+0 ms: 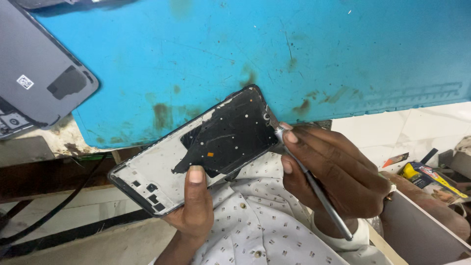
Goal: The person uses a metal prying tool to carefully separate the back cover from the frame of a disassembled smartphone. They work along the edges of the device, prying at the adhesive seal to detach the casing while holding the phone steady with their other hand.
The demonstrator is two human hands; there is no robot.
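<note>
Opened phone frame (196, 147), bare of its back cover, held tilted in front of the near edge of the blue mat (294, 54) and over a white patterned shirt (255, 225); grey inner plate with small cut-outs toward the frame's lower left end, black sheet with pale dots and one small orange mark across its upper right half. Left hand (194, 211) below the frame, fingers curled behind it and thumb pressed flat on its near long edge, gripping the frame. Right hand (333, 172) just right of the frame, fingers closed in a pen-style pinch on a slim grey metal tool (314, 184), the tool's tip touching the frame's upper right corner, the shaft slanting down and away to the right. Nature of the tool's tip, probably a fine screwdriver or pick, not clear from this view. Left of the frame and well apart, a grey phone back cover (39, 73) lying partly on the mat, inside face up, with a dark patch and a small white sticker. Lower left of the frame, black cables (54, 211) running under the table (54, 140) edge. Far right of the frame, a yellow-capped tube (417, 175) on a pale marbled surface, beside a white box wall (422, 230).
</note>
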